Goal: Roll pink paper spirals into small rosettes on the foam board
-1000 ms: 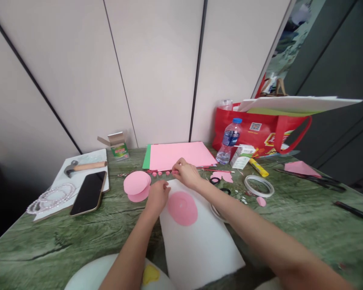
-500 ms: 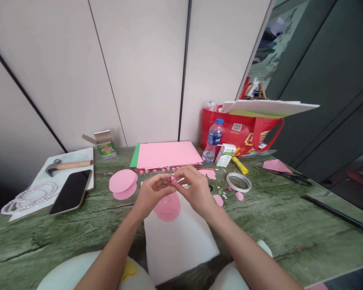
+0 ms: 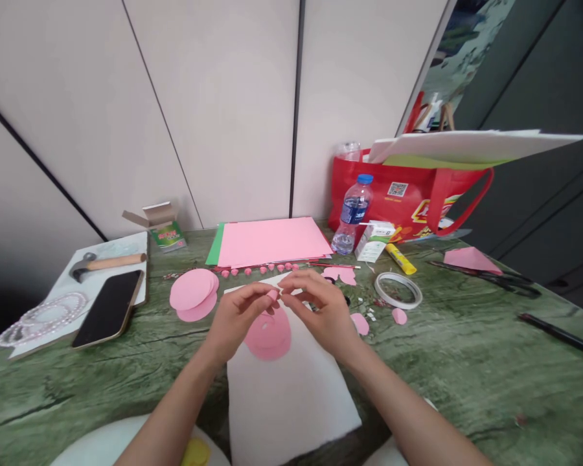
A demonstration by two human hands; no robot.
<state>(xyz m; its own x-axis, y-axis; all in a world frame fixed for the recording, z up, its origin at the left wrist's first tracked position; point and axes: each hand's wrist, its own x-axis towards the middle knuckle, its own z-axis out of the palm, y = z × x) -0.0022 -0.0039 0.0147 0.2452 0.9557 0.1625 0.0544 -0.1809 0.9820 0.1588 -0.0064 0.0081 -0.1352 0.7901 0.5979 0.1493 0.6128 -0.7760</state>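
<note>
The left hand pinched a small pink paper piece between thumb and fingertips, holding it up above the far part of a white sheet. The right hand was brought up just beside it, fingers curled and thumb near the fingertips; whether it gripped anything could not be told. Below the hands, a pink paper disc with curved lines on it lay on the white sheet.

Beyond the hands, small pink paper rolls stood in a row in front of a stack of pink paper, with a green sheet showing at its left edge. To the left of the hands, pink paper circles overlapped on the green desk. Farther left, a hammer, a smartphone and looped beads rested on a white board, near an opened green box.

On the right, a roll of tape lay flat near a yellow glue stick. Behind were a small carton, a water bottle with a blue cap, and a red bag. Scissors lay by a folded pink paper, with a black pen nearer the person.
</note>
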